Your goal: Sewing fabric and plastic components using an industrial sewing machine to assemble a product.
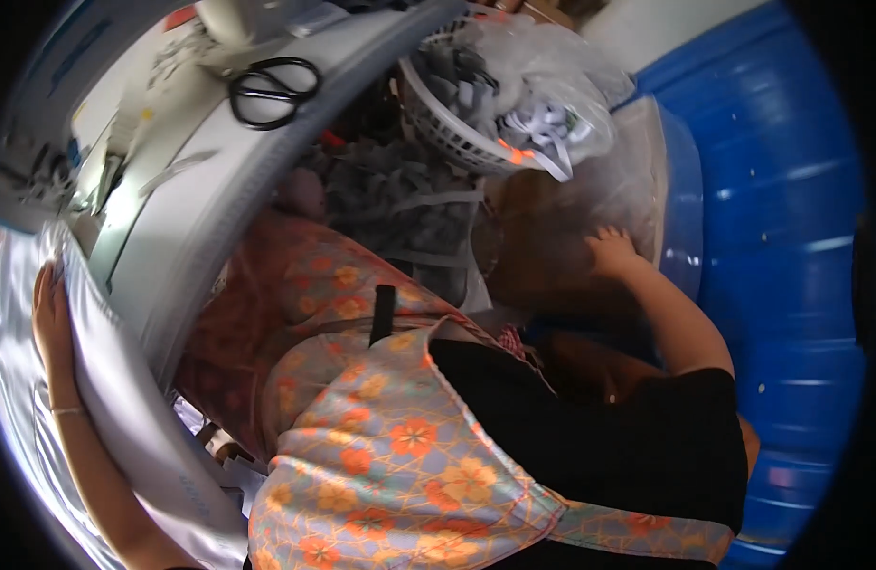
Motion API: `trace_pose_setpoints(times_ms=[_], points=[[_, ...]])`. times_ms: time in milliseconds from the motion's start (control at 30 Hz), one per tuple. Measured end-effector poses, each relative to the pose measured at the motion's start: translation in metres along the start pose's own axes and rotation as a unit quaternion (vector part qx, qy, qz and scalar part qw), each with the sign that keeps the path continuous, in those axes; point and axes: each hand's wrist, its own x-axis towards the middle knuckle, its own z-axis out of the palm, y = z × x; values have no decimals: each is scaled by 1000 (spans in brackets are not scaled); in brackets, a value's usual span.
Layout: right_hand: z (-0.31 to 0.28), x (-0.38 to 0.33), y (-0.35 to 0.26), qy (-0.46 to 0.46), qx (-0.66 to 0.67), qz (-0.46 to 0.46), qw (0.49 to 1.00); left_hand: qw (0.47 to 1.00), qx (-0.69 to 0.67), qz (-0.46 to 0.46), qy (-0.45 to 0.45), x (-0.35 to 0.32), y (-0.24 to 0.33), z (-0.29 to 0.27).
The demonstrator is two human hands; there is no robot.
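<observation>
At the far left, my left hand (53, 318) lies with its fingers stretched out on shiny white fabric (124, 380). The cloth hangs over the table's front and reaches up toward the lit needle area of a sewing machine (105, 204). My right hand (613, 255) is out to the right, its fingers apart, over a large brown thing under clear plastic (561, 228). Whether it touches the plastic I cannot tell. Nothing shows in either hand.
Black-handled scissors (274, 92) lie on the white table (186, 180). A grey plastic basket (452, 123) holds fabric strips and a clear bag (590, 66). Below it sits a heap of grey scraps (390, 195). A blue ribbed wall (780, 190) stands at the right.
</observation>
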Motion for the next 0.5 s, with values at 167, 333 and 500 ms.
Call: trace_pose_setpoints(times_ms=[167, 333, 500], points=[[67, 42, -14, -58, -86, -40, 994, 999, -15, -2, 33, -14, -16, -29], [101, 84, -14, -140, -37, -28, 989, 981, 58, 78, 170, -30, 72, -95], [84, 75, -9, 104, -132, -85, 982, 974, -83, 142, 157, -56, 289, -136]])
